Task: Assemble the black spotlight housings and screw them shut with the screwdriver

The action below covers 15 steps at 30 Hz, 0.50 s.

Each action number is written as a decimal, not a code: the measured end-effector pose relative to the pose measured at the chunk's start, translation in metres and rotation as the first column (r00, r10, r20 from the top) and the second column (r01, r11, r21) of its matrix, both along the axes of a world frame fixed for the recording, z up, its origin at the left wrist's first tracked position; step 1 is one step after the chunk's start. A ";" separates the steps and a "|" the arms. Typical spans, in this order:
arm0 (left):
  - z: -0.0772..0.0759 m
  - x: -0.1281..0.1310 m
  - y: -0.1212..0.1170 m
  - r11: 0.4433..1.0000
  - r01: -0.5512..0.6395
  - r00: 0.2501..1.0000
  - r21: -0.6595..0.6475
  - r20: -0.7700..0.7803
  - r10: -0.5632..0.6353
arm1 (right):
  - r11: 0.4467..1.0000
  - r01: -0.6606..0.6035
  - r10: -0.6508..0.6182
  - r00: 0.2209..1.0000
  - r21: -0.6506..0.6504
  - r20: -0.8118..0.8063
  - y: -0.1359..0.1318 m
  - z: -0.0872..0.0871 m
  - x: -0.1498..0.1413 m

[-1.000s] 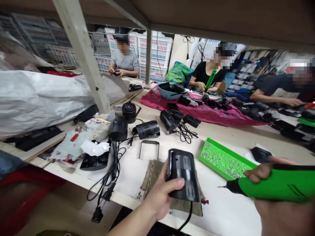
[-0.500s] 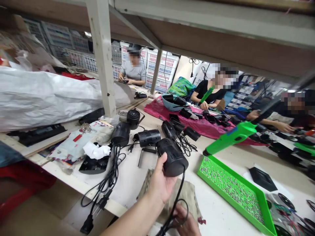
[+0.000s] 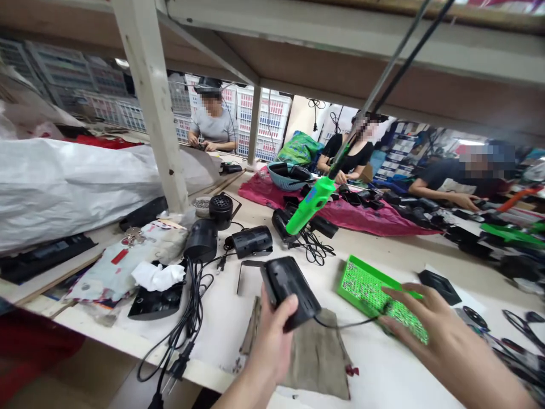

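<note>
My left hand (image 3: 272, 335) grips a black plastic housing (image 3: 289, 289) and holds it tilted above a grey-brown cloth (image 3: 313, 358) at the near edge of the bench. A thin black cord (image 3: 344, 325) runs from the housing to my right hand (image 3: 430, 326). The right hand has its fingers spread and reaches over the green tray (image 3: 366, 281) of small screws; the cord passes at its fingertips. A green electric screwdriver (image 3: 313, 201) hangs free on its cable above the bench, beyond both hands.
Several more black housings (image 3: 253, 241) with tangled cords (image 3: 187, 318) lie on the white bench (image 3: 225, 295). A white post (image 3: 149, 108) rises at left beside a white sack (image 3: 76, 182). Three people work across a red cloth (image 3: 357, 207).
My right hand let go of the green screwdriver, which now swings on its cable. That hand took up the cord and moved out over the green tray. My left hand turned the housing.
</note>
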<state>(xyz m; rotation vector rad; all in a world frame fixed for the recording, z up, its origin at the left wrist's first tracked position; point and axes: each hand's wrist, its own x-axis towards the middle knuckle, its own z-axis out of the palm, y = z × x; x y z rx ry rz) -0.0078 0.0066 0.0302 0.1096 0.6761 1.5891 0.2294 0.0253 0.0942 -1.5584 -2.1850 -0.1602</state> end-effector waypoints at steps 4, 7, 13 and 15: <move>-0.022 0.020 -0.018 0.986 0.167 0.979 -0.022 -0.119 -0.168 | 0.966 -0.142 0.092 0.970 -0.216 -0.225 -0.001 -0.035 -0.036; -0.029 0.025 -0.019 0.981 0.186 0.983 0.046 -0.011 -0.186 | 0.861 -0.220 -0.042 0.868 -0.459 -0.494 -0.014 -0.063 -0.074; -0.030 0.020 -0.009 0.940 0.325 0.930 -0.106 0.218 -0.297 | 0.758 -0.311 -0.169 0.755 -0.574 -0.634 -0.025 -0.071 -0.093; -0.029 0.020 -0.010 0.926 0.361 0.919 -0.111 0.209 -0.334 | 0.746 -0.326 -0.190 0.732 -0.581 -0.654 -0.028 -0.069 -0.092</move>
